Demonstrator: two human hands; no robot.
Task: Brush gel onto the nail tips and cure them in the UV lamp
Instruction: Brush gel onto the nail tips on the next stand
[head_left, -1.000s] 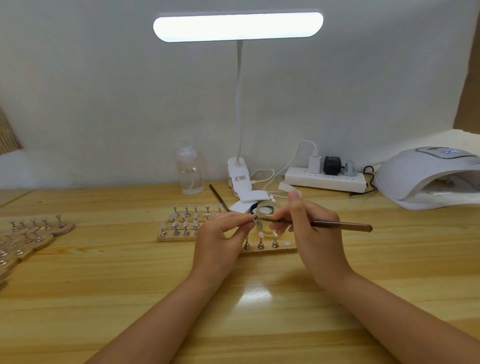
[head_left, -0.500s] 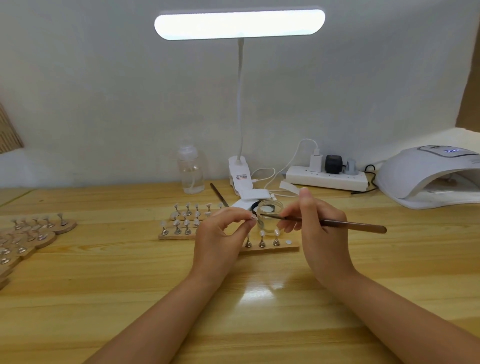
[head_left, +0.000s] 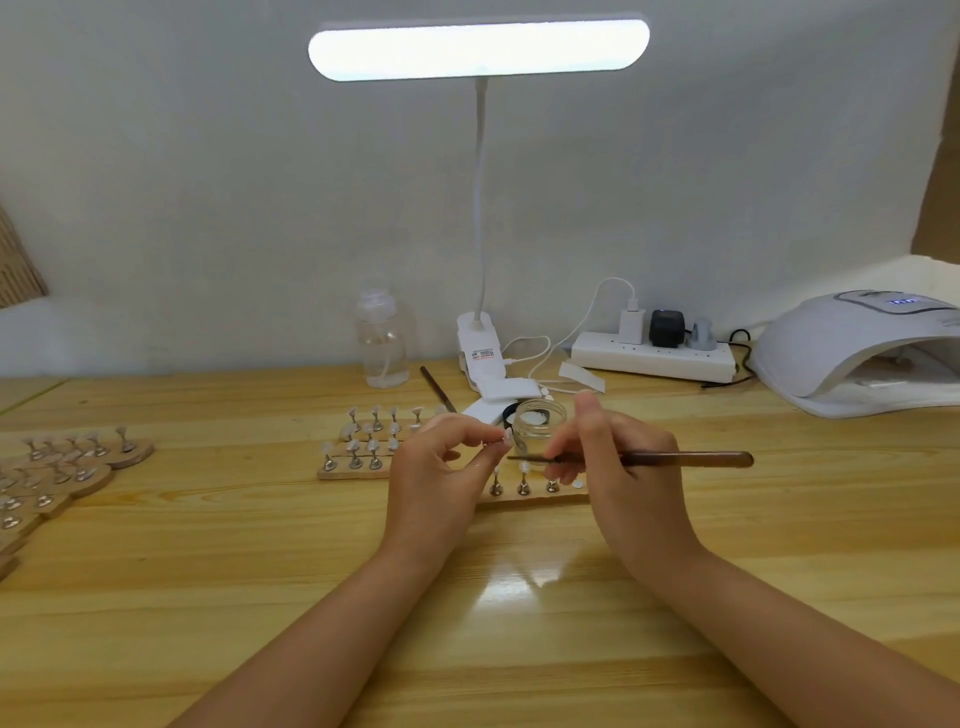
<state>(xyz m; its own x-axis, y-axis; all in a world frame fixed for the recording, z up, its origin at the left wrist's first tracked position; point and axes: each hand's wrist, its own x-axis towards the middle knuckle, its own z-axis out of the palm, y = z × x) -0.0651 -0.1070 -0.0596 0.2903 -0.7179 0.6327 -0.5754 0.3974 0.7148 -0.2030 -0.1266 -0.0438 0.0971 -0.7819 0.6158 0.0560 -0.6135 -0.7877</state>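
My left hand (head_left: 441, 467) pinches a small nail tip (head_left: 505, 435) on its stand between thumb and fingers. My right hand (head_left: 618, 467) grips a brown-handled brush (head_left: 685, 459), its thin tip pointing left just below the nail tip. Behind the two hands stands a small clear glass gel jar (head_left: 539, 418), open. Below them a wooden strip (head_left: 535, 499) carries three metal nail stands. The white UV lamp (head_left: 852, 353) sits at the far right, its opening facing me.
More nail stands on wooden strips (head_left: 358, 441) lie left of my hands, and several round wooden holders (head_left: 67, 467) sit at the left table edge. A clear bottle (head_left: 382, 343), a clip desk lamp (head_left: 478, 52), a power strip (head_left: 654, 356) and a second brush (head_left: 436, 387) stand behind.
The brush tip has come out of the jar and dropped lower, toward the nail tip in my left hand. My left hand stays in place.
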